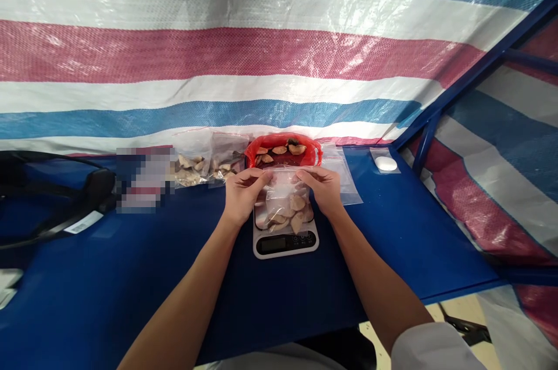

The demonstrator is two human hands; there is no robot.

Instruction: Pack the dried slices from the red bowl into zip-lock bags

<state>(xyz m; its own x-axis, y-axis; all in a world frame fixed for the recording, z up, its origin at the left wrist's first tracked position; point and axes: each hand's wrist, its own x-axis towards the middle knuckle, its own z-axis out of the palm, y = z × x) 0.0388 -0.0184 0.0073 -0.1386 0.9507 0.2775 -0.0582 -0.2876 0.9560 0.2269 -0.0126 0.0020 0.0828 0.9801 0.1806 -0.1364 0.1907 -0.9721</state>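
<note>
A clear zip bag [285, 204] with several pale brown, dried-looking slices in its lower part hangs between my hands, over a white digital scale [285, 251]. My left hand [244, 191] pinches the bag's top edge at its left corner. At the right corner, my right hand [323, 187] pinches the same edge between thumb and fingers. The bag covers most of the scale's plate; whether it rests on it I cannot tell. The scale's dark display shows no readable figures. Just behind the hands sits an open red plastic bag [319, 155] holding more slices.
Two filled clear bags, one farther left [190, 169] and one nearer [224, 163], lie left of the red bag. Flat clear bags [351, 184] lie to its right. A white oval object [386, 163] is at the far right, and black straps [56, 201] at the left. Striped sheeting [218, 56] backs the blue table [183, 277].
</note>
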